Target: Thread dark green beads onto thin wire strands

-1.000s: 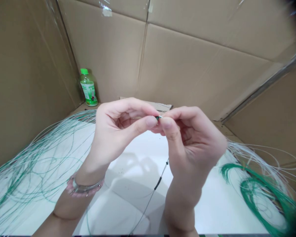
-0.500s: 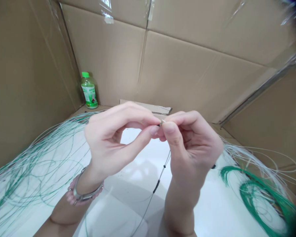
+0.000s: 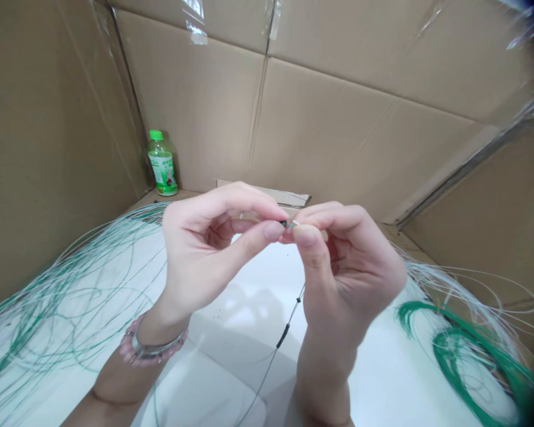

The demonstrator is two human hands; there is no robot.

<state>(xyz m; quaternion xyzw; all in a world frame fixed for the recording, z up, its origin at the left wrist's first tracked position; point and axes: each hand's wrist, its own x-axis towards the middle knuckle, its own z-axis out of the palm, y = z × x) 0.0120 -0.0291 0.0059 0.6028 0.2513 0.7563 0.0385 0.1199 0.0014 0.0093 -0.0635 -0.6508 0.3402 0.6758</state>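
Thumb and fingertips of my left hand (image 3: 209,243) pinch a tiny dark piece (image 3: 284,223), mostly covered by the fingers; its kind does not show. My right hand (image 3: 347,261), fingertips nearly touching the left's, pinches thin green and white wire ends (image 3: 295,223). A short green stretch runs between the two pinches. Whether the wire passes into the dark piece I cannot make out. Below the right hand a thin wire (image 3: 263,379) hangs or runs downward, carrying a dark sleeve-like piece (image 3: 283,335) and a smaller dark bead (image 3: 298,300).
Bundles of green and white wires (image 3: 71,296) spread over the white table (image 3: 374,379) on the left. A green coil (image 3: 454,356) and loose white wires (image 3: 467,284) lie at the right. A green-capped bottle (image 3: 163,169) stands in the corner of the cardboard walls (image 3: 338,118).
Both hands stay close together with small finger shifts. A short green stretch now shows between the fingertips. My left hand moved left, then back right a little; the camera view tilted slightly.
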